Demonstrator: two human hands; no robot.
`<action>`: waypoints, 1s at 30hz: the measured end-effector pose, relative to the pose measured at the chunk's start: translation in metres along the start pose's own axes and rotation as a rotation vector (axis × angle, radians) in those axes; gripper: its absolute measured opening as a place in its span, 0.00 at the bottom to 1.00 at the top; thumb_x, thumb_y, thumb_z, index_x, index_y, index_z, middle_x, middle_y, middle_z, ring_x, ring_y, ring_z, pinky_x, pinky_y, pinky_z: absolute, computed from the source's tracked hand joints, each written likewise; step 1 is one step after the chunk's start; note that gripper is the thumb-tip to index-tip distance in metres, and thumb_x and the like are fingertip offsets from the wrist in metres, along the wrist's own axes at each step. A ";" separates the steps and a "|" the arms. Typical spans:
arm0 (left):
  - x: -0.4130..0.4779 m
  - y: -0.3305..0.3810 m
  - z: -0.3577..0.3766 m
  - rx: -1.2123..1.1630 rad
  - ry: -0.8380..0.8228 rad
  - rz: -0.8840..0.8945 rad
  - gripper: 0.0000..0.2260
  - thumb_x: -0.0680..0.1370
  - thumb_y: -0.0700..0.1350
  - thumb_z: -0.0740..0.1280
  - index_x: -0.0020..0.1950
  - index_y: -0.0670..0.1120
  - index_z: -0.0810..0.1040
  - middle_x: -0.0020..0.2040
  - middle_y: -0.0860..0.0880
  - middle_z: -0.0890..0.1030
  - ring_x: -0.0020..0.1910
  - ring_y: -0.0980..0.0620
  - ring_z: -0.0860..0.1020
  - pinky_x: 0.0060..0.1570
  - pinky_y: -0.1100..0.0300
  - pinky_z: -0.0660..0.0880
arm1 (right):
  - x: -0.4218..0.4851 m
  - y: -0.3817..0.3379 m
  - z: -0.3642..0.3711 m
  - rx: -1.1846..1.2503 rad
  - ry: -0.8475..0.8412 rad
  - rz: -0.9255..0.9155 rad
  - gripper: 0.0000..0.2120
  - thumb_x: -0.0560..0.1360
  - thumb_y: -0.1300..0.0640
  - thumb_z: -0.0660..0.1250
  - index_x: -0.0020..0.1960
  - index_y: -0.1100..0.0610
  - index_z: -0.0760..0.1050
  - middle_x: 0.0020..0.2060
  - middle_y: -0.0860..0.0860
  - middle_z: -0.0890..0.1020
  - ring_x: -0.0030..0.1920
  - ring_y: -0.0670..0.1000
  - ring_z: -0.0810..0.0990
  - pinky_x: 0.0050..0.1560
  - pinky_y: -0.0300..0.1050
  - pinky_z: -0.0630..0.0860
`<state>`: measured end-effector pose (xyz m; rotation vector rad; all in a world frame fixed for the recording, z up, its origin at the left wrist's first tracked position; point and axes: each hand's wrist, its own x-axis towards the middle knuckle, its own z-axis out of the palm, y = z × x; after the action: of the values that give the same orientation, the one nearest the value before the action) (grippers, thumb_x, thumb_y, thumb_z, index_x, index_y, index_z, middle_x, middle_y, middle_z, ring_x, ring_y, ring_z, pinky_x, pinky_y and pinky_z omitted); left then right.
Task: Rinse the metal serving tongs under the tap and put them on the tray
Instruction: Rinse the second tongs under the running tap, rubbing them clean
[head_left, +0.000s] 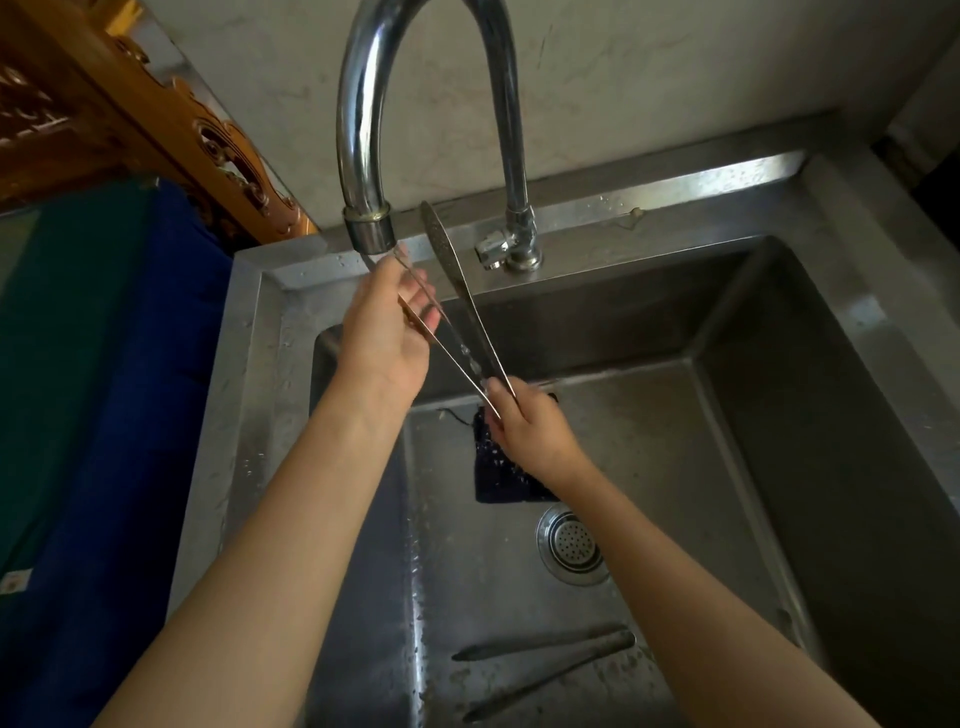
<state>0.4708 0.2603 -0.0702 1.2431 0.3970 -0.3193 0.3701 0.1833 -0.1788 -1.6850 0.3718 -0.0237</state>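
I hold the metal serving tongs spread in a V just under the spout of the curved chrome tap. My right hand grips their joined end above the basin. My left hand is wrapped round the left arm near its tip, right below the spout, where water runs over it. The right arm of the tongs points up freely towards the tap. No tray is in view.
The steel sink fills the view, with a round drain strainer, a dark sponge and a second pair of tongs lying on its bottom. The tap handle sits behind. A blue-green covered surface lies left.
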 end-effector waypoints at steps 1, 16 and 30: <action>0.003 -0.007 -0.004 0.084 -0.074 -0.008 0.06 0.75 0.49 0.66 0.48 0.48 0.74 0.46 0.49 0.78 0.48 0.53 0.78 0.53 0.57 0.71 | -0.003 -0.002 0.002 0.137 -0.049 0.054 0.18 0.80 0.49 0.55 0.34 0.55 0.67 0.20 0.45 0.70 0.21 0.41 0.67 0.25 0.37 0.65; 0.014 -0.072 0.010 0.044 -0.358 -0.112 0.29 0.76 0.67 0.49 0.33 0.45 0.74 0.20 0.52 0.69 0.16 0.58 0.62 0.16 0.65 0.58 | -0.045 0.060 -0.042 0.130 -0.378 0.295 0.21 0.80 0.45 0.51 0.45 0.57 0.77 0.36 0.51 0.82 0.36 0.47 0.80 0.39 0.37 0.76; 0.027 -0.065 -0.006 -0.055 -0.541 -0.032 0.09 0.80 0.46 0.58 0.54 0.46 0.76 0.37 0.52 0.75 0.30 0.58 0.70 0.34 0.65 0.69 | -0.131 0.196 -0.011 -0.993 -0.892 0.142 0.27 0.71 0.53 0.70 0.65 0.61 0.66 0.65 0.59 0.68 0.66 0.59 0.64 0.68 0.56 0.61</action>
<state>0.4651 0.2459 -0.1395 1.0464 -0.0405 -0.6475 0.1991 0.1865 -0.3412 -2.3953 -0.2383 1.1413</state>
